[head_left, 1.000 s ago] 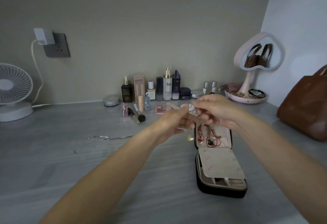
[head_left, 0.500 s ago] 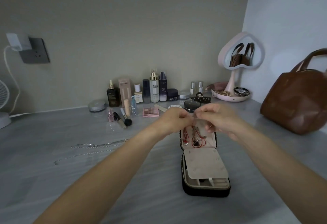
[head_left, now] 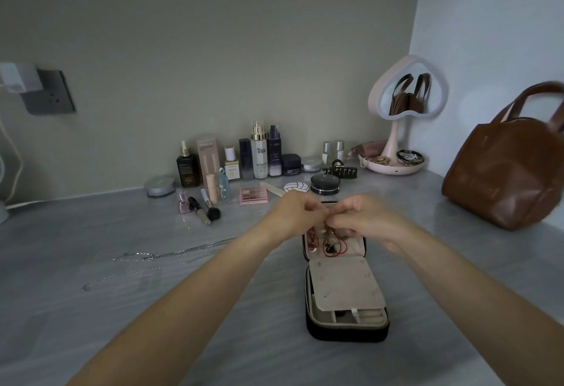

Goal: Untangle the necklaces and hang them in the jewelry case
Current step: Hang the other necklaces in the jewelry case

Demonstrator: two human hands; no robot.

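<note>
A black zip jewelry case (head_left: 346,329) lies open on the grey table, its lid flat at the far end. Red cord necklaces (head_left: 334,248) lie in the lid. A beige flap covers part of the lower tray. My left hand (head_left: 293,216) and my right hand (head_left: 366,217) meet above the top of the lid, fingertips pinched together on a thin necklace chain (head_left: 327,227) that hangs into the lid. The fingers hide the hooks. Two silver chain necklaces (head_left: 158,260) lie stretched on the table to the left.
Cosmetic bottles (head_left: 259,153), brushes and a pink palette (head_left: 253,195) line the back wall. A heart-shaped mirror (head_left: 407,95) on a pink tray stands at back right, a brown leather bag (head_left: 506,181) right of it. A black hair claw (head_left: 340,170) and round compact sit behind the case.
My hands have come closer together and dropped onto the top of the lid. The view has swung right, so the fan has left the frame and the bag shows more.
</note>
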